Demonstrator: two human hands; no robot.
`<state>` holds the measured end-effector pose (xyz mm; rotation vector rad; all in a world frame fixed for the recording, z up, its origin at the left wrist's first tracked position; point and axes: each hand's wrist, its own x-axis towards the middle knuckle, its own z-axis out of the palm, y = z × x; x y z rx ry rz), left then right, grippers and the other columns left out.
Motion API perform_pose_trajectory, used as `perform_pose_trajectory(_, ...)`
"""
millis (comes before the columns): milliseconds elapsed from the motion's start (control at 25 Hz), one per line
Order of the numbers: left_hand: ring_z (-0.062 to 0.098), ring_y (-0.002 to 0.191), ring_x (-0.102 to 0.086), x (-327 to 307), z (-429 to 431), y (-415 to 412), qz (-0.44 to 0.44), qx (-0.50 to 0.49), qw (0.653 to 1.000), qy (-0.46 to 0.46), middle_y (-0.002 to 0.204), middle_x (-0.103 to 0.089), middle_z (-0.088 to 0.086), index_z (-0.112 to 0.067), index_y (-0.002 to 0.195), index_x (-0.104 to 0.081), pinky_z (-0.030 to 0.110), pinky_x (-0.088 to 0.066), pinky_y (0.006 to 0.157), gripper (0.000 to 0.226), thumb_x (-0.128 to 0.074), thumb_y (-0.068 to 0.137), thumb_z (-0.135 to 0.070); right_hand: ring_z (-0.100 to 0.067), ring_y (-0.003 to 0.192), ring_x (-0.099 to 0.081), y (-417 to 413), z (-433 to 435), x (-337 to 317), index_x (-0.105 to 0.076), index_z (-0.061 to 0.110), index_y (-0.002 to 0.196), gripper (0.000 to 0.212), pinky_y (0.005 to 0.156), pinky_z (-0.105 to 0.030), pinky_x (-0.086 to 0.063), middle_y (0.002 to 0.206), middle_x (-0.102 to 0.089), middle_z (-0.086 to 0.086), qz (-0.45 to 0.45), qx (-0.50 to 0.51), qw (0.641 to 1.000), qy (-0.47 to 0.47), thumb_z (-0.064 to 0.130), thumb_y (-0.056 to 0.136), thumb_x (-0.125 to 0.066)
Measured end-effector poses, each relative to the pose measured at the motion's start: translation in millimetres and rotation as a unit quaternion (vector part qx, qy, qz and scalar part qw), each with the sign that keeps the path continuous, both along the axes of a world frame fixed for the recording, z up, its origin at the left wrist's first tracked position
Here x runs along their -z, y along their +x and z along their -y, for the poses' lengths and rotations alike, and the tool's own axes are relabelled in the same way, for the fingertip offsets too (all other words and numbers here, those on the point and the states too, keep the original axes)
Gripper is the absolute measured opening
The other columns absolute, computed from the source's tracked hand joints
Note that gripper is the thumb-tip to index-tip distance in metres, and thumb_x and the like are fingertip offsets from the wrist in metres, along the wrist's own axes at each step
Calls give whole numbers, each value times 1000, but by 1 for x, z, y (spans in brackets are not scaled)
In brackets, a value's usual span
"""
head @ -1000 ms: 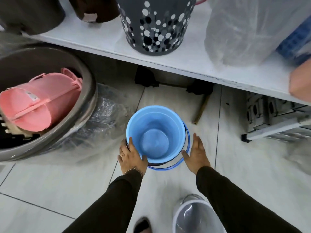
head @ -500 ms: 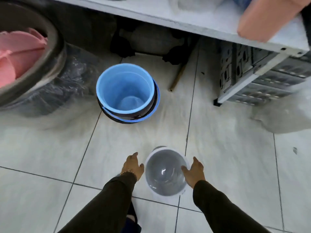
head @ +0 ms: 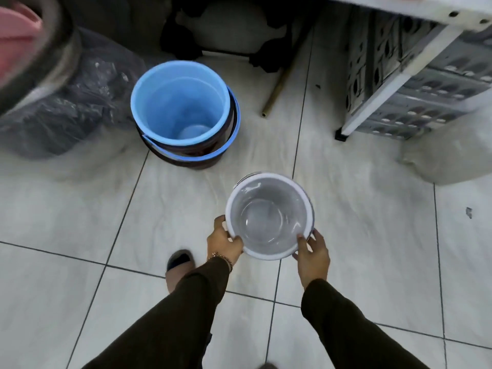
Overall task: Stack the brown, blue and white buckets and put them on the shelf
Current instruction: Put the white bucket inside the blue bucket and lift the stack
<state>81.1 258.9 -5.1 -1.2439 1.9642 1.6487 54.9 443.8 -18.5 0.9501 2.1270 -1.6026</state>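
The blue bucket (head: 180, 102) sits nested inside the brown bucket (head: 186, 160) on the tiled floor, upper left of centre; only the brown one's dark lower wall shows. Closer to me is the white bucket (head: 269, 215), its mouth facing up. My left hand (head: 223, 242) grips its rim on the left side and my right hand (head: 312, 253) grips it on the right. Whether it rests on the floor or is lifted I cannot tell. The white shelf (head: 436, 12) edge shows at the top right.
A large dark tub with pink plastic ware (head: 18, 35) and clear plastic wrapping (head: 80, 97) fill the left. A wooden stick (head: 279, 86) lies on the floor under the shelf. Grey perforated crates (head: 415, 83) stand behind the shelf leg (head: 372, 107). My slippered foot (head: 179, 265) is beside my left hand.
My hands left the blue and brown stack and came back to the white bucket, closing on its rim. The view tilted down, so the shelf slid out of the top.
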Motion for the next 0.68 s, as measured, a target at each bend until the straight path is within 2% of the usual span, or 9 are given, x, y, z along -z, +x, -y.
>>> perform_pose_trajectory(40,31,87,-65,-19,1,-12,-34,-13,999,3,83,-60,0,-21,129,-46,52,-61,78,56,-57,78,1,-10,93,-69,-14,3,-21,-50,22,137,46,94,-50,-55,128,-65,-9,-43,7,999,-3,27,93,-63)
perform_pose_trajectory(160,28,90,-64,-72,14,-59,-110,-44,993,2,95,-64,10,-23,130,-45,53,-61,76,57,-59,81,2,-14,98,-71,-64,21,-83,-48,31,138,48,90,-49,-58,130,-64,-4,-151,-14,988,0,32,93,-62)
perform_pose_trajectory(280,25,90,-64,-132,49,-105,-173,-84,981,10,110,-64,17,-19,133,-42,53,-61,75,58,-58,84,5,-15,101,-71,-118,58,-147,-45,33,141,49,89,-44,-59,127,-64,3,-228,-44,973,-5,31,94,-61)
perform_pose_trajectory(360,23,87,-66,-160,81,-127,-199,-84,976,-6,109,-65,17,-20,133,-40,50,-62,74,57,-59,85,3,-11,98,-72,-149,90,-178,-44,31,142,50,88,-37,-60,121,-65,8,-266,-66,962,-18,27,95,-60)
perform_pose_trajectory(480,25,96,-65,-177,138,-143,-191,-74,977,-53,101,-65,6,-26,130,-38,52,-61,80,58,-64,81,-9,-3,92,-72,-181,145,-196,-42,30,143,51,81,-24,-59,119,-63,10,-274,-115,954,-30,22,96,-59)
perform_pose_trajectory(520,27,99,-65,-177,159,-146,-182,-75,978,-66,102,-65,5,-29,128,-39,52,-59,83,58,-65,79,-13,-3,92,-72,-188,166,-194,-42,30,143,51,82,-24,-59,120,-63,10,-270,-131,953,-28,22,96,-58)
perform_pose_trajectory(680,34,100,-62,-148,230,-156,-64,-33,986,-149,102,-65,8,-20,129,-38,37,-49,86,57,-65,79,-24,-12,96,-70,-212,238,-154,-42,28,143,49,93,-36,-57,104,-66,19,-227,-193,955,-2,24,96,-55)
